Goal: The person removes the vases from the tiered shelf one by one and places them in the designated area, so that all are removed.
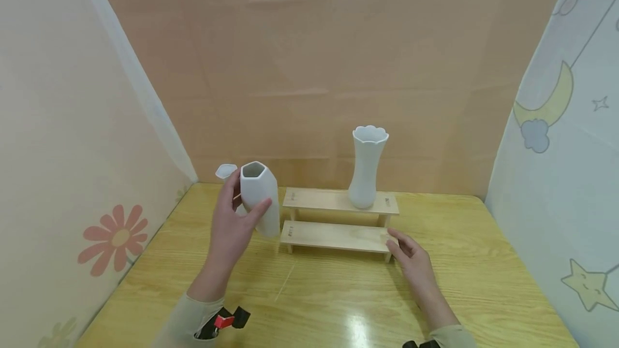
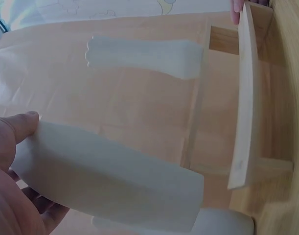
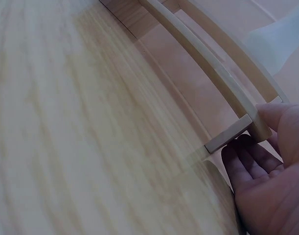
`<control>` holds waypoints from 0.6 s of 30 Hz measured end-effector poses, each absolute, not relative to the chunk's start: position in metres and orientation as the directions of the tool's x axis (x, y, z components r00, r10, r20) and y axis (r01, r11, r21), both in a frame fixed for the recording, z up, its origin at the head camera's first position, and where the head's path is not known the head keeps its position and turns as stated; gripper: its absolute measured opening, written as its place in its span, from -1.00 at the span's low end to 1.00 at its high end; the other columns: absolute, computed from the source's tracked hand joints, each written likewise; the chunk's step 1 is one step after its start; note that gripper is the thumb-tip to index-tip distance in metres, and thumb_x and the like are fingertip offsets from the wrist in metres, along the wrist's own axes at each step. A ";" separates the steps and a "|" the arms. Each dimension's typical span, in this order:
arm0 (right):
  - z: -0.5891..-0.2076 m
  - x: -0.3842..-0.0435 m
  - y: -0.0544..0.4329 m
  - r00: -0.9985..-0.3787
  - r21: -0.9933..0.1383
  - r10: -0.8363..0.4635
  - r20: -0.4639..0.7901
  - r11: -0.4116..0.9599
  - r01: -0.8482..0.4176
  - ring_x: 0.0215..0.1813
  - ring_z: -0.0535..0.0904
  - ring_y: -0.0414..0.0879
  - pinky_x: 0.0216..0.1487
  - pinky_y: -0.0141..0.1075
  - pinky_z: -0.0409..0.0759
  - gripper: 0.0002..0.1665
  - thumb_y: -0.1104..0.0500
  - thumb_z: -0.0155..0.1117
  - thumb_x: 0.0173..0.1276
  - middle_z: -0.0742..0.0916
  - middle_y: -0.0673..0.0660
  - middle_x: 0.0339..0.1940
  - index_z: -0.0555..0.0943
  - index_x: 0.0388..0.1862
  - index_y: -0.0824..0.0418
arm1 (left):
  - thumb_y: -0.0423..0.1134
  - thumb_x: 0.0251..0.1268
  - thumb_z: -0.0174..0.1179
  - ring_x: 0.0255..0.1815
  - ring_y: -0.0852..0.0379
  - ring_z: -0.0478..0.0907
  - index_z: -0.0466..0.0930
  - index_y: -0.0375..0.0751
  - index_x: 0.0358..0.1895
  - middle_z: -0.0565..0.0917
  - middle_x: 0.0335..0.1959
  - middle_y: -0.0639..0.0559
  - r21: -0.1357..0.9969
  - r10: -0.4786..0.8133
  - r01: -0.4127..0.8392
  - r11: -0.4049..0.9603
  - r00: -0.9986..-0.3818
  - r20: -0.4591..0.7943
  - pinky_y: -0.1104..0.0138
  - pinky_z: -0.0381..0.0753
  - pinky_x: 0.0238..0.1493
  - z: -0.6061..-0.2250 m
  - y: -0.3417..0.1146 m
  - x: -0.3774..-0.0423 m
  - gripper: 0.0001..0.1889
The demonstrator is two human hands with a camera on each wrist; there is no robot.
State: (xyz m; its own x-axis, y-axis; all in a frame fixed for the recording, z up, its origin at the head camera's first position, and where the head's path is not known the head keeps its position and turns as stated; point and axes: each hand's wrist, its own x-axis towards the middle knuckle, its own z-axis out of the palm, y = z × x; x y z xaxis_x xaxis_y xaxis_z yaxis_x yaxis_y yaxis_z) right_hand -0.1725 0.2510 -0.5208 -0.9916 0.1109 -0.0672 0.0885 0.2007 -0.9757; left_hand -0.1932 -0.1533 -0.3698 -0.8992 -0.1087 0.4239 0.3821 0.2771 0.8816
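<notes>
My left hand (image 1: 231, 232) grips a white vase (image 1: 265, 197) with faceted sides and an angular mouth, thumb on one side and fingers on the other. In the left wrist view that vase (image 2: 115, 176) hangs above the table, left of a two-step wooden stand (image 1: 333, 235). My right hand (image 1: 416, 267) pinches the right end of the stand's lower board; in the right wrist view the thumb lies at the board (image 3: 247, 105) and the fingers curl below. On the upper step stands a tall white vase (image 1: 367, 171) with a scalloped rim.
Another white vase (image 1: 225, 171) stands behind my left hand, mostly hidden by it. The wood-grain table (image 1: 329, 294) meets a brown backdrop (image 1: 314, 69) behind the stand. Patterned white sheets (image 1: 570, 176) hang at both sides.
</notes>
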 end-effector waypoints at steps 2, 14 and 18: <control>-0.521 -0.172 0.251 -0.992 -0.976 0.108 -0.068 0.198 0.089 0.81 0.08 0.10 0.65 -0.06 0.24 -0.20 -0.25 0.26 0.70 0.29 0.12 0.80 0.42 0.72 0.09 | -0.24 0.38 0.60 0.41 -0.08 0.51 0.33 -0.04 0.68 0.51 0.44 -0.01 0.885 -0.118 0.368 0.284 -0.903 0.413 -0.05 0.53 0.46 -0.372 -0.157 -0.190 -0.12; -0.521 -0.173 0.252 -0.993 -0.976 0.108 -0.056 0.204 0.077 0.81 0.07 0.12 0.66 -0.03 0.23 -0.21 -0.25 0.25 0.71 0.29 0.13 0.80 0.42 0.72 0.09 | -0.21 0.38 0.60 0.43 -0.07 0.48 0.33 -0.07 0.69 0.51 0.47 -0.03 0.866 -0.153 0.367 0.340 -0.887 0.436 -0.06 0.49 0.50 -0.396 -0.170 -0.191 -0.12; -0.523 -0.174 0.252 -0.994 -0.979 0.099 -0.055 0.192 0.073 0.81 0.06 0.12 0.67 -0.01 0.20 -0.19 -0.27 0.25 0.70 0.28 0.13 0.80 0.41 0.72 0.10 | -0.21 0.39 0.60 0.46 -0.10 0.48 0.28 -0.11 0.71 0.49 0.51 -0.07 0.870 -0.164 0.352 0.346 -0.890 0.426 -0.08 0.47 0.53 -0.407 -0.172 -0.194 -0.08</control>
State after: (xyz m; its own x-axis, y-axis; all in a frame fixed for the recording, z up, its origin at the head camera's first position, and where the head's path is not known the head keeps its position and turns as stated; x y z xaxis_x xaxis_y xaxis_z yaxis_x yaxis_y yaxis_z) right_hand -0.1737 0.2521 -0.5226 -0.9935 0.0994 -0.0546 0.0730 0.1923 -0.9786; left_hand -0.1937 -0.1716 -0.4067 -0.8899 -0.1645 0.4255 0.3520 0.3459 0.8698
